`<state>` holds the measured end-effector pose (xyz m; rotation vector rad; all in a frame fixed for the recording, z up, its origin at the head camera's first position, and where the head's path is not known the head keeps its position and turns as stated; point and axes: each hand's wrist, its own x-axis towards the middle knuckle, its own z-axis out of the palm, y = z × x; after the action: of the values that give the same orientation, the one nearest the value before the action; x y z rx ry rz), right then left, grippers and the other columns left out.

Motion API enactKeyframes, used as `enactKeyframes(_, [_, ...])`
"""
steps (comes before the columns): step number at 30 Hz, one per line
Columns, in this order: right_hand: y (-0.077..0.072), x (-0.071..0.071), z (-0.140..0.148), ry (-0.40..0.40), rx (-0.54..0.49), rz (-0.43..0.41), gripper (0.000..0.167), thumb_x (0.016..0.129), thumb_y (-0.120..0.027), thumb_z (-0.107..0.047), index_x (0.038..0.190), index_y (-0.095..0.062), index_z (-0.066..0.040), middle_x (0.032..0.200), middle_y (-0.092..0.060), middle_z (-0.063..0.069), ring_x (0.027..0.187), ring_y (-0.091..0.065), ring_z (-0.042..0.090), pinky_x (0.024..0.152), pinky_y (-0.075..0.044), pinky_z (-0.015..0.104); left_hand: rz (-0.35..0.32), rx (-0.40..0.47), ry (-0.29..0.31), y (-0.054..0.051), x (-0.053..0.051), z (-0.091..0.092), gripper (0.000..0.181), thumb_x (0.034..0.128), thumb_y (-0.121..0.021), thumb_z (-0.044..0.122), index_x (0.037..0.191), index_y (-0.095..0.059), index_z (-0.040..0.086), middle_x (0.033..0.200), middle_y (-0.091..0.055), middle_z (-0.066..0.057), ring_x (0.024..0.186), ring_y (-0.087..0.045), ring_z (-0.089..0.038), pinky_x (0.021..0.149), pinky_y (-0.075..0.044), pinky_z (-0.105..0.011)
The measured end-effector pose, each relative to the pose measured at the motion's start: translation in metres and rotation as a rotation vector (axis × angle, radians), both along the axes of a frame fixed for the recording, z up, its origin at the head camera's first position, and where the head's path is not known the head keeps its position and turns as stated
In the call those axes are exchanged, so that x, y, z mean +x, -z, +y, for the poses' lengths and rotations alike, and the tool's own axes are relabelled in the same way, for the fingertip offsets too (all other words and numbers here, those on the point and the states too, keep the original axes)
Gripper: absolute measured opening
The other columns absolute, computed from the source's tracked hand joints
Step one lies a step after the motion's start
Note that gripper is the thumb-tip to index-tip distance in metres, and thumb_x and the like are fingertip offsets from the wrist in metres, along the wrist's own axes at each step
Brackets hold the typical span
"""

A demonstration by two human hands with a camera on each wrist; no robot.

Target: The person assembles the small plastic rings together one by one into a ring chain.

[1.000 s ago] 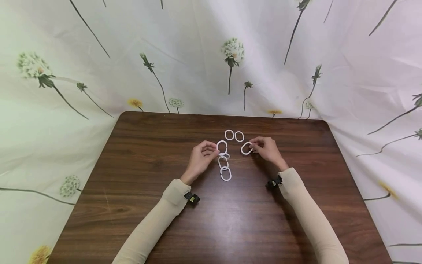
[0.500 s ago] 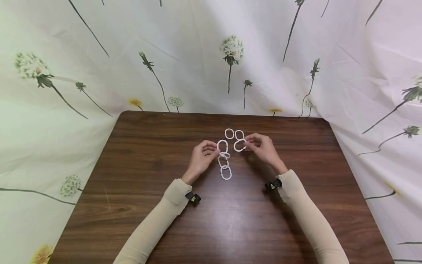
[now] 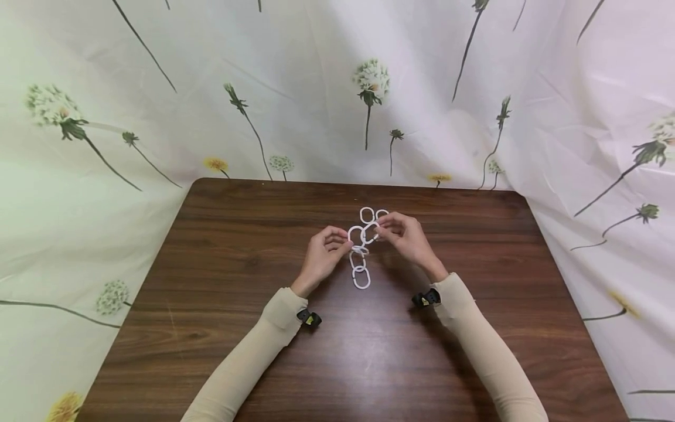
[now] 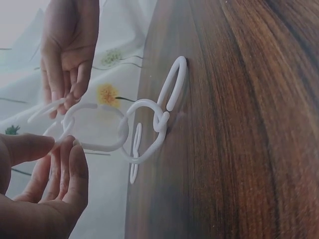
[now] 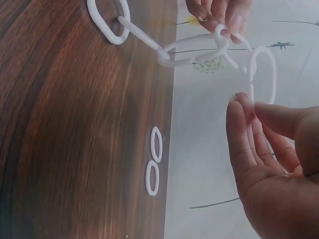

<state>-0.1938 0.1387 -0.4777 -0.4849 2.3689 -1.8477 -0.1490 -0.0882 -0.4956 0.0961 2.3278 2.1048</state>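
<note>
L hand (image 3: 323,255): thumb & fingertips pinched on the top link of a white, oval, plastic-looking chain (image 4: 102,148), 4 links. Chain runs from those fingertips down toward the wearer, just R of the L hand; its lowest link appears to rest on the dark brown wood-grain desk (image 3: 337,363) below the hand.

R hand (image 3: 411,240): thumb & fingertips clamped on a single white oval plastic-looking link (image 5: 273,74), held up off the desk btwn the two hands, just L of the R fingertips. In head view it overlaps the chain's top link at the L hand; hooked thru or only touching, can't tell.

Two loose white oval links (image 5: 148,178) lie on the desk just beyond the R hand, side by side, one partly hidden behind its fingers in head view.

Black wristband (image 3: 309,317) w/ a small yellow-green mark at the L wrist, similar one at the R; beige sleeves (image 3: 248,357) behind both hands. White dandelion-print cloth (image 3: 316,88) hangs well past the hands, behind the desk.
</note>
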Motion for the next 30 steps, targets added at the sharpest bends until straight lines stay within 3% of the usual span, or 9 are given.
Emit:
enactKeyframes(2, [0.000, 0.001, -0.003, 0.001, 0.004, -0.003, 0.020, 0.096, -0.070, 0.003, 0.113, -0.067, 0.012, 0.109, -0.071, 0.036, 0.087, -0.077, 0.029, 0.084, -0.065, 0.052, 0.000, 0.000, 0.004, 0.000, 0.001, 0.000, 0.023, 0.0922, -0.075, -0.001, 0.113, -0.066, -0.007, 0.106, -0.073, -0.027, 0.085, -0.068, -0.005, 0.079, -0.059, -0.014])
enactKeyframes(3, [-0.001, 0.001, -0.003, 0.002, 0.015, -0.002, 0.018, 0.096, -0.070, 0.003, 0.113, -0.067, 0.011, 0.109, -0.071, 0.036, 0.089, -0.077, 0.034, 0.084, -0.066, 0.050, -0.001, 0.002, 0.006, 0.001, 0.002, 0.000, 0.023, 0.0923, -0.075, -0.001, 0.113, -0.065, -0.006, 0.106, -0.073, -0.027, 0.085, -0.068, -0.004, 0.079, -0.059, -0.015])
enactKeyframes(6, [0.000, 0.002, -0.005, 0.000, 0.028, -0.003, 0.019, 0.097, -0.070, 0.001, 0.113, -0.068, 0.010, 0.110, -0.072, 0.034, 0.093, -0.076, 0.043, 0.085, -0.064, 0.054, 0.003, 0.009, 0.011, 0.002, 0.002, 0.001, 0.022, 0.0925, -0.074, -0.001, 0.112, -0.065, -0.006, 0.105, -0.073, -0.027, 0.083, -0.068, -0.004, 0.077, -0.059, -0.015])
enactKeyframes(10, [0.001, 0.002, -0.007, -0.016, 0.006, -0.004, 0.024, 0.097, -0.071, -0.001, 0.115, -0.066, 0.013, 0.109, -0.072, 0.031, 0.095, -0.075, 0.044, 0.088, -0.063, 0.057, 0.007, 0.023, 0.018, 0.001, 0.003, 0.001, 0.022, 0.0927, -0.074, -0.002, 0.112, -0.065, -0.007, 0.105, -0.072, -0.028, 0.082, -0.068, -0.004, 0.077, -0.060, -0.016])
enactKeyframes(15, [0.001, 0.002, -0.009, -0.034, -0.015, -0.002, 0.019, 0.096, -0.071, 0.000, 0.112, -0.068, 0.009, 0.107, -0.072, 0.029, 0.096, -0.075, 0.046, 0.088, -0.061, 0.061, 0.012, 0.028, 0.029, 0.001, 0.004, 0.000, 0.022, 0.0923, -0.074, -0.003, 0.112, -0.066, -0.007, 0.106, -0.072, -0.028, 0.083, -0.068, -0.006, 0.078, -0.061, -0.017])
enactKeyframes(25, [0.000, 0.003, -0.012, -0.035, -0.008, -0.004, 0.024, 0.097, -0.071, 0.000, 0.115, -0.066, 0.014, 0.107, -0.071, 0.030, 0.094, -0.077, 0.041, 0.088, -0.062, 0.058, 0.008, 0.029, 0.036, 0.001, 0.004, 0.001, 0.024, 0.0918, -0.074, -0.004, 0.114, -0.066, -0.008, 0.108, -0.073, -0.029, 0.085, -0.070, -0.007, 0.080, -0.061, -0.018])
enactKeyframes(30, [0.001, 0.003, -0.014, -0.030, -0.017, -0.007, 0.023, 0.096, -0.072, -0.001, 0.114, -0.067, 0.012, 0.108, -0.071, 0.030, 0.090, -0.079, 0.027, 0.087, -0.064, 0.054, 0.017, 0.011, 0.044, 0.001, 0.004, 0.000, 0.023, 0.0918, -0.074, -0.004, 0.113, -0.066, -0.007, 0.108, -0.073, -0.029, 0.088, -0.071, -0.010, 0.081, -0.061, -0.017])
